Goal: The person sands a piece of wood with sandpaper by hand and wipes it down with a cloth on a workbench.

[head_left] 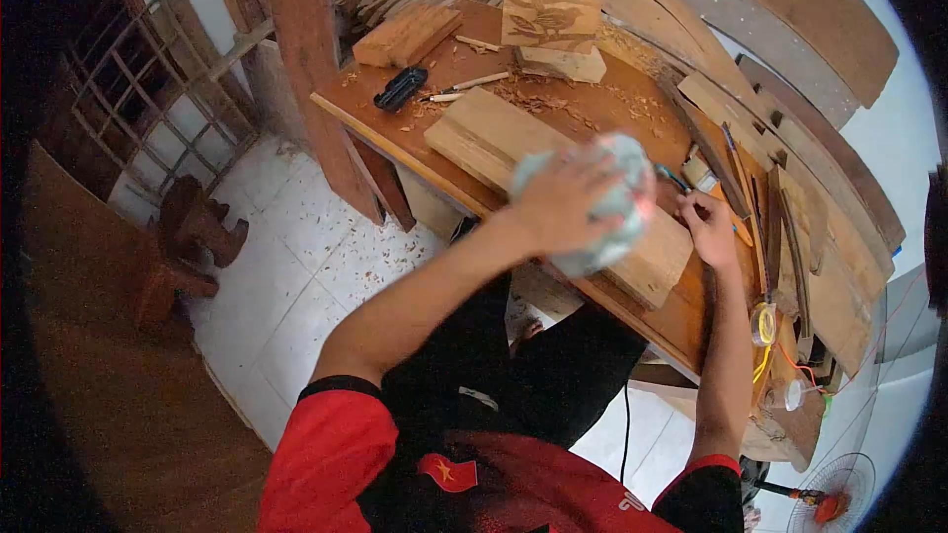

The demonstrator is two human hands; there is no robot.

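A long light wooden board [494, 128] lies along the front edge of the brown workbench [444, 153]. My left hand [573, 199] is on a crumpled pale green cloth [627, 153] with reddish patches, over the middle of the board; hand and cloth are blurred. The cloth hides part of the board beneath. My right hand [707, 222] is beside the board's right part, its fingers bent together near a thin teal-handled item [671, 176]. What those fingers hold, if anything, is too small to tell.
A carved bird panel [551, 15] stands on a wood block [563, 63] at the back. Another block [407, 36], a black object [400, 89], pencil-like sticks [469, 86] and shavings lie on the bench. Yellow tape [763, 324] and long planks [829, 217] are at the right.
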